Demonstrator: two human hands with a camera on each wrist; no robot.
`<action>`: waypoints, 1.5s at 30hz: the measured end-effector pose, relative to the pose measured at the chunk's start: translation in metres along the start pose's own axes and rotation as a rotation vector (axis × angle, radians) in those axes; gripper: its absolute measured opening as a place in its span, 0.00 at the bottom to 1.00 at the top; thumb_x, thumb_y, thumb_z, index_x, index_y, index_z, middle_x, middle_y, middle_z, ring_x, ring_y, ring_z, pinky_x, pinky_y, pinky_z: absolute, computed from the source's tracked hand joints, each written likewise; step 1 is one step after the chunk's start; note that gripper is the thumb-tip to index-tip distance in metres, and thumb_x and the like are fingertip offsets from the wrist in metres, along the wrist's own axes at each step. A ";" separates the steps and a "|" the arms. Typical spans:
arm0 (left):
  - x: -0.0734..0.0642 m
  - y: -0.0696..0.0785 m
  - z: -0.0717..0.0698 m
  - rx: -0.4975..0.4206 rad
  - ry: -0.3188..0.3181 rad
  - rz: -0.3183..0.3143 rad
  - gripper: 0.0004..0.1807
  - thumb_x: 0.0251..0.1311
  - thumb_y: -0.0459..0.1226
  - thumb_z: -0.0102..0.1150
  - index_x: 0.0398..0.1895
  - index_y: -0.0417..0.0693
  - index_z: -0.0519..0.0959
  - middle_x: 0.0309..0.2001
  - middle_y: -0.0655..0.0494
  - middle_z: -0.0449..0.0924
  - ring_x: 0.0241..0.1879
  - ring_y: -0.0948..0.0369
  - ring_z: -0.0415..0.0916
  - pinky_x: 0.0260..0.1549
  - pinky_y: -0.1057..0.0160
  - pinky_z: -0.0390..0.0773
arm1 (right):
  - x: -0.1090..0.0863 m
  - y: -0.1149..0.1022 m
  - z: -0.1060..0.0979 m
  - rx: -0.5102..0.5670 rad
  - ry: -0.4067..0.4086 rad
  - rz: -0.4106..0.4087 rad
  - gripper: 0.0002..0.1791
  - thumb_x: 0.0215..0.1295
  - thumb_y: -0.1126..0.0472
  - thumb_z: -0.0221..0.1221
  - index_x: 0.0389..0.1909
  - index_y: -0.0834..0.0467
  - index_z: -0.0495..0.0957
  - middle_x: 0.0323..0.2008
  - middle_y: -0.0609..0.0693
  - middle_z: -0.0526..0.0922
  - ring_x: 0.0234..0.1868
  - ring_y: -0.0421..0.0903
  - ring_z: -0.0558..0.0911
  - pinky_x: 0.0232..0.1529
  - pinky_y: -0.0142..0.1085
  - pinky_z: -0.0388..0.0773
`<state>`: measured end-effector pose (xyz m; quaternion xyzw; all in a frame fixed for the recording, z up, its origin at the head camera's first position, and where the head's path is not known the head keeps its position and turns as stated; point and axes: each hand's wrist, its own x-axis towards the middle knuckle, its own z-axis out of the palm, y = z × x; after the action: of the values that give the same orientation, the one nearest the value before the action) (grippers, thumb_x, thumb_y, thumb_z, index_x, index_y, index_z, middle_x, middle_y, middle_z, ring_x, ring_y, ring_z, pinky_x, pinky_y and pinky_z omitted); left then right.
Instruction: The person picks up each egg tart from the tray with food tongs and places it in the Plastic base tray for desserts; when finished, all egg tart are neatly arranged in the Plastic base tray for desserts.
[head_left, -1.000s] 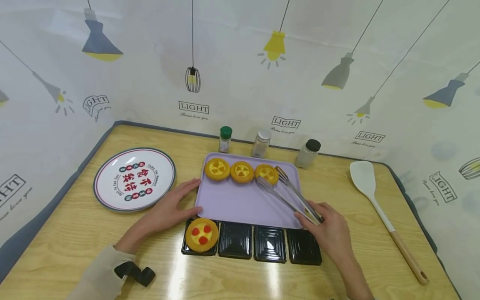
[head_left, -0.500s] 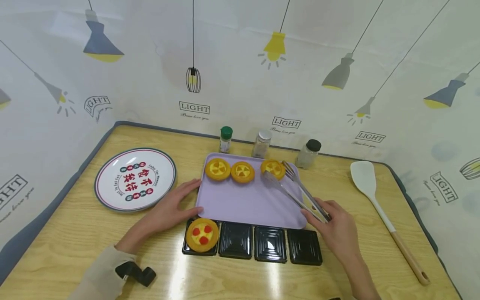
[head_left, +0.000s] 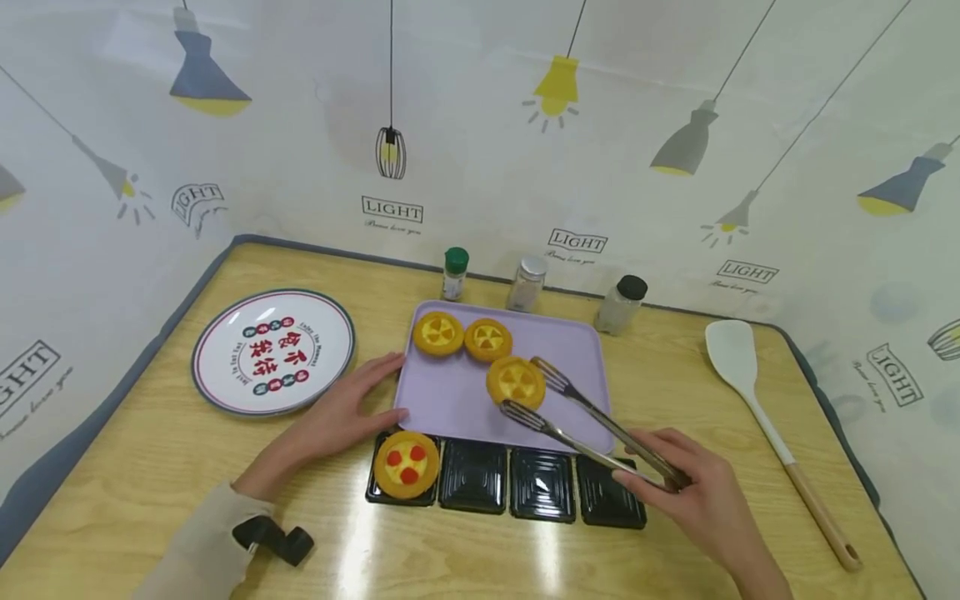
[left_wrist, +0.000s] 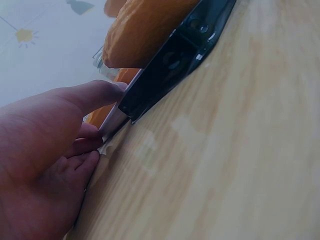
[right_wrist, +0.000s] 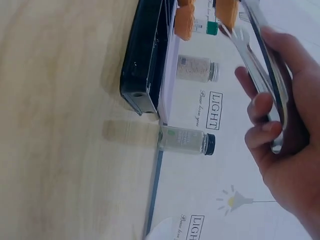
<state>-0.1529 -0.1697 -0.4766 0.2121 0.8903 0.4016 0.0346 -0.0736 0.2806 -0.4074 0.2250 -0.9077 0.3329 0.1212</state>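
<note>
My right hand [head_left: 701, 492] grips a pair of metal tongs [head_left: 600, 421]. Between the tong tips is a round yellow-topped tart [head_left: 516, 382], raised above the lilac tray [head_left: 442, 408]. Two similar tarts, one at the left [head_left: 438, 334] and another beside it [head_left: 488, 340], lie along the tray's far edge. My left hand [head_left: 337, 421] holds the tray's left rim; in the left wrist view its thumb [left_wrist: 102, 94] lies on the edge with the fingers lower down. A tart with red dots [head_left: 406, 465] sits in the leftmost black square tray [head_left: 375, 492].
Three more black trays, including the second from left [head_left: 472, 477], line the lilac tray's near edge. A printed plate [head_left: 217, 367] lies left, a white spatula [head_left: 733, 358] right. Behind stand green-capped [head_left: 454, 273], silver-capped [head_left: 527, 283] and black-capped [head_left: 621, 307] shaker bottles.
The tongs have taken hold of the rightmost tart and brought it off the back row, up and toward me. My right hand has moved nearer and rightward; the left hand stays at the tray.
</note>
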 end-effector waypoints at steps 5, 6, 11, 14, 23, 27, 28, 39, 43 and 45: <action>0.001 0.001 -0.001 0.004 -0.001 -0.002 0.44 0.60 0.56 0.64 0.76 0.52 0.59 0.75 0.47 0.54 0.72 0.47 0.51 0.69 0.42 0.52 | -0.015 -0.011 0.000 0.069 -0.141 -0.058 0.27 0.53 0.61 0.74 0.56 0.50 0.81 0.39 0.41 0.79 0.19 0.31 0.65 0.17 0.20 0.66; 0.001 0.001 -0.001 0.004 -0.001 -0.004 0.44 0.60 0.56 0.64 0.76 0.52 0.59 0.75 0.48 0.54 0.73 0.47 0.50 0.69 0.41 0.52 | -0.017 -0.013 0.001 0.085 -0.160 -0.073 0.27 0.53 0.61 0.73 0.56 0.51 0.81 0.39 0.42 0.79 0.20 0.31 0.67 0.18 0.20 0.67; 0.001 0.000 -0.001 0.008 -0.003 -0.014 0.44 0.60 0.56 0.63 0.76 0.53 0.59 0.75 0.48 0.53 0.73 0.47 0.49 0.69 0.41 0.51 | -0.023 -0.018 0.008 0.124 -0.205 -0.080 0.25 0.55 0.60 0.72 0.55 0.52 0.81 0.40 0.43 0.79 0.21 0.30 0.70 0.19 0.21 0.70; 0.001 0.000 0.000 0.006 -0.006 -0.017 0.44 0.60 0.56 0.63 0.76 0.53 0.59 0.75 0.49 0.53 0.73 0.47 0.49 0.69 0.41 0.51 | -0.025 -0.019 0.012 0.115 -0.204 -0.076 0.25 0.54 0.58 0.73 0.55 0.49 0.81 0.41 0.43 0.80 0.20 0.30 0.70 0.19 0.20 0.69; 0.001 0.001 0.000 -0.004 -0.011 -0.017 0.44 0.60 0.57 0.63 0.76 0.53 0.59 0.75 0.49 0.53 0.73 0.47 0.49 0.68 0.40 0.51 | -0.027 -0.019 0.018 0.079 -0.208 -0.070 0.25 0.54 0.54 0.73 0.55 0.46 0.82 0.42 0.38 0.79 0.25 0.31 0.72 0.19 0.21 0.70; 0.001 0.001 0.000 -0.001 -0.011 -0.019 0.44 0.60 0.57 0.63 0.76 0.53 0.59 0.75 0.48 0.53 0.73 0.47 0.49 0.68 0.40 0.51 | -0.027 -0.017 0.019 0.089 -0.215 -0.065 0.25 0.53 0.54 0.73 0.54 0.47 0.82 0.42 0.39 0.80 0.25 0.32 0.73 0.18 0.21 0.71; 0.001 0.002 0.000 -0.002 -0.011 -0.020 0.44 0.60 0.56 0.63 0.76 0.53 0.59 0.75 0.48 0.53 0.73 0.47 0.49 0.69 0.40 0.51 | -0.027 -0.016 0.019 0.104 -0.217 -0.063 0.26 0.53 0.54 0.73 0.55 0.48 0.82 0.42 0.40 0.80 0.24 0.32 0.73 0.18 0.22 0.71; 0.002 0.001 -0.002 0.007 -0.003 -0.020 0.44 0.60 0.56 0.63 0.76 0.54 0.58 0.75 0.49 0.53 0.73 0.47 0.49 0.68 0.40 0.51 | 0.015 -0.024 0.001 0.011 -0.026 0.006 0.29 0.50 0.55 0.75 0.56 0.50 0.81 0.38 0.38 0.78 0.17 0.35 0.63 0.15 0.23 0.63; 0.001 -0.001 0.001 0.000 -0.001 -0.021 0.44 0.59 0.57 0.63 0.76 0.54 0.59 0.75 0.48 0.53 0.73 0.47 0.50 0.68 0.40 0.51 | 0.041 -0.024 0.008 -0.101 0.061 0.073 0.28 0.50 0.48 0.75 0.53 0.50 0.83 0.35 0.36 0.78 0.19 0.37 0.63 0.15 0.27 0.62; 0.001 0.000 0.001 -0.002 -0.001 -0.021 0.44 0.59 0.57 0.64 0.76 0.54 0.59 0.75 0.48 0.53 0.73 0.47 0.50 0.68 0.40 0.51 | 0.052 -0.021 0.016 -0.132 0.079 0.099 0.28 0.50 0.46 0.74 0.52 0.53 0.84 0.33 0.39 0.79 0.20 0.39 0.65 0.16 0.29 0.62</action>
<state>-0.1532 -0.1687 -0.4777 0.2030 0.8919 0.4022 0.0394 -0.1092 0.2392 -0.3883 0.1582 -0.9322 0.2864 0.1549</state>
